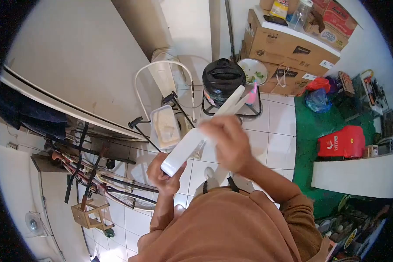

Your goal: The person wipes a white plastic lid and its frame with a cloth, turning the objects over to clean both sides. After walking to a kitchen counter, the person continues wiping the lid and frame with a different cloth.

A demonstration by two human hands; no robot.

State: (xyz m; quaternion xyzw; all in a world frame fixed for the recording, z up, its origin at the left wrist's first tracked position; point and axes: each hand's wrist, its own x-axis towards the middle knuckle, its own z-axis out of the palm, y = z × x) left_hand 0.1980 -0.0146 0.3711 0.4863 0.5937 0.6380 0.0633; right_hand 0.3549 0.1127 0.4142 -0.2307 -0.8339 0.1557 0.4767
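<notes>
My left hand (pixel 163 174) is wrapped round the lower end of a long white piece (pixel 183 150), smooth with rounded edges, its exact kind unclear. The piece slants up to the right. Over its upper end is my right hand (pixel 231 144), fingers curled and blurred by motion. Beyond that hand, pale cream strips (pixel 233 102) stick out in a fork, overlapping the black lidded pot (pixel 224 81) in this view. A pink and white item (pixel 252 94) shows beside the strips.
A clear tub (pixel 165 124) stands on the tiles near a white curved frame (pixel 163 63). A bowl with green leaves (pixel 253 72) sits by stacked cartons (pixel 288 56). A red box (pixel 341 142) rests on the green mat (pixel 303 150). Bicycles (pixel 113 187) lean left, near a wooden stool (pixel 91 215).
</notes>
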